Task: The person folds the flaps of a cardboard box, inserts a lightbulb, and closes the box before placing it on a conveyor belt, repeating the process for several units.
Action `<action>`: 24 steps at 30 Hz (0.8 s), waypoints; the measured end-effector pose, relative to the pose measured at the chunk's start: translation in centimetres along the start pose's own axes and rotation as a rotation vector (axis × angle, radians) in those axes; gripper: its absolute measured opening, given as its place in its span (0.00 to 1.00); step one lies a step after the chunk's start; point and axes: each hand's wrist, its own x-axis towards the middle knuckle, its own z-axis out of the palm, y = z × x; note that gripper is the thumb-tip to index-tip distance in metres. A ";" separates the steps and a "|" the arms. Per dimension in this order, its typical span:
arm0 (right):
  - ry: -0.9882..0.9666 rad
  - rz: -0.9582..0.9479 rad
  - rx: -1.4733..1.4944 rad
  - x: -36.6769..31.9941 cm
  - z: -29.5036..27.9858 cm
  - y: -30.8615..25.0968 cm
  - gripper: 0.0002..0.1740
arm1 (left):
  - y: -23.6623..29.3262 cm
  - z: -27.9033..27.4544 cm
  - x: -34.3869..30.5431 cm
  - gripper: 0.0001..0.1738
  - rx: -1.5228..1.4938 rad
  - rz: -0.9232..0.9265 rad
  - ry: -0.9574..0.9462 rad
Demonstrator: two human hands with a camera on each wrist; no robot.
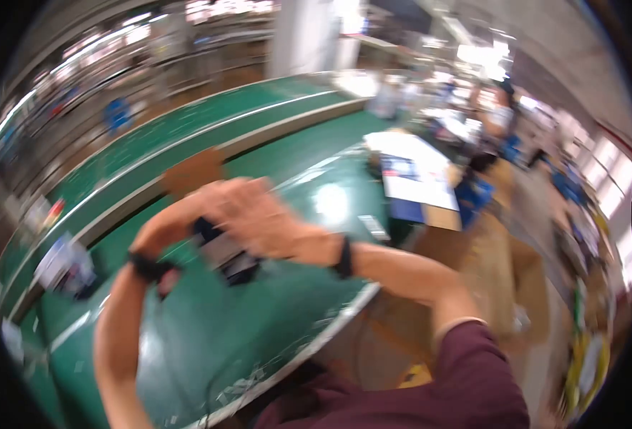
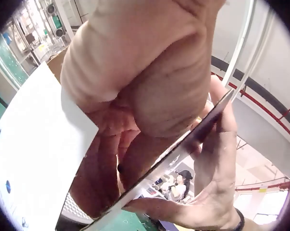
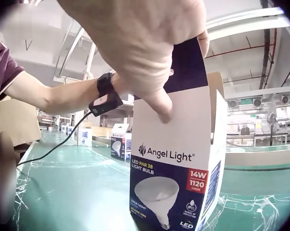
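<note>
A light bulb box, printed "Angel Light" with a bulb picture, stands upright with its top flaps raised. My right hand grips one upper panel; in the right wrist view its thumb presses on the white front. The left wrist view shows the right hand pinching that panel between thumb and fingers. My left hand reaches down between the box's panels, fingers pointing inward. Its fingertips are hidden in the box, so I cannot tell whether they hold anything. A white flap spreads beside it.
A green workbench lies under the hands. Another printed box stands farther along it. A plastic-wrapped item is at the left, printed cartons at the right, above a large cardboard box. A black cable trails from the left wrist.
</note>
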 end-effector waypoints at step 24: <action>0.228 0.036 0.432 -1.2 -2.3 1.0 0.20 | 13.9 3.4 -4.6 0.09 0.559 -0.246 0.451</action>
